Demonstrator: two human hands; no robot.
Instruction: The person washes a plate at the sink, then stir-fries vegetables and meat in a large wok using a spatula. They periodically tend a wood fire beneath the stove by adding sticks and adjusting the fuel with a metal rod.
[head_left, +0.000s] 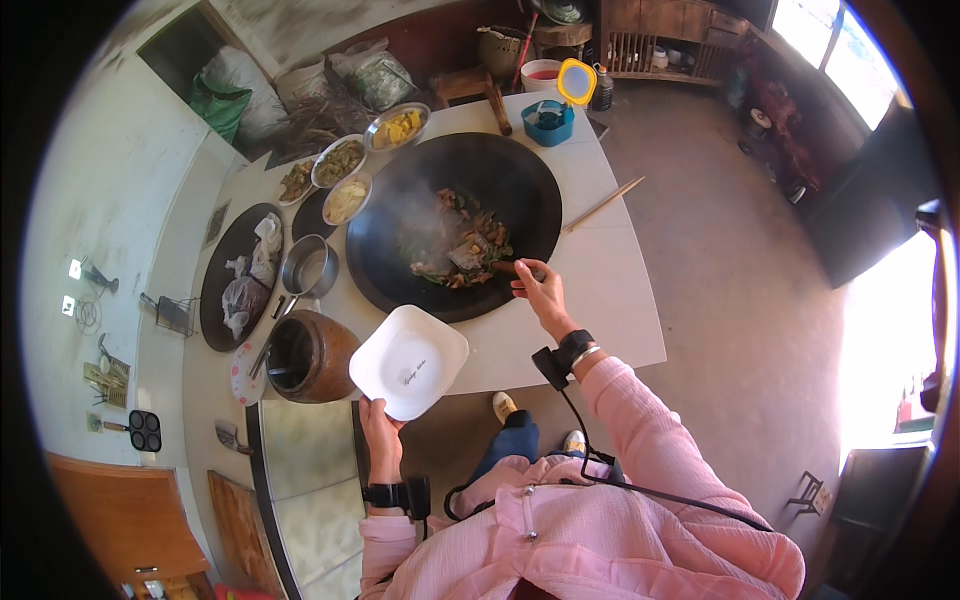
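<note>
My left hand (382, 437) grips the near rim of a square white dish (409, 360), which bears some writing and has no food on it. The dish is tilted beside the near edge of a large black wok (517, 169) set into the counter. In my right hand (541, 294) is the wooden handle of a spatula (471, 253), its metal blade resting among the food. Cooked meat pieces with green vegetables (487, 225) lie in the wok, and steam rises at their left side.
Bowls of yellow pieces (397, 131), greens (339, 162) and pale slices (347, 199) line the wok's left. A steel pot (310, 267) and brown jar (315, 356) stand nearer. Chopsticks (604, 204) overhang the right edge. A blue container (548, 124) sits at the far corner.
</note>
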